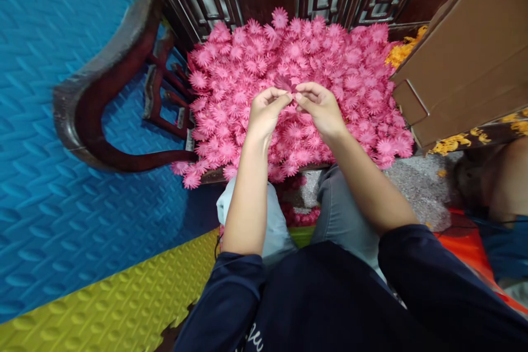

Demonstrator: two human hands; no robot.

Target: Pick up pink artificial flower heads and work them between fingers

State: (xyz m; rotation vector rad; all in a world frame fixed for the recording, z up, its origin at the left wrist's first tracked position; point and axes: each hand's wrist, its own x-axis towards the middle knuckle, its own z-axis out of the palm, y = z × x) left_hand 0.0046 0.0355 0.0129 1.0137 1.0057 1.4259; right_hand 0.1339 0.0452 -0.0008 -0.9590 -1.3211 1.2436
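Both of my hands meet over a broad heap of pink artificial flowers (231,99). Between them is a darker, purplish-pink flower piece (284,82) with pointed petals. My left hand (270,107) is closed, pinching it between thumb and forefinger. From the other side my right hand (322,107) also pinches at it, fingertips close to the left ones. The fingers hide the lower middle of the piece.
The heap lies on a dark carved wooden bench with a curved armrest (103,60) at left. A cardboard box (466,60) and yellow flowers (406,49) stand at right. Blue matting (37,176) covers the left floor. Another person's limb (511,176) shows at far right.
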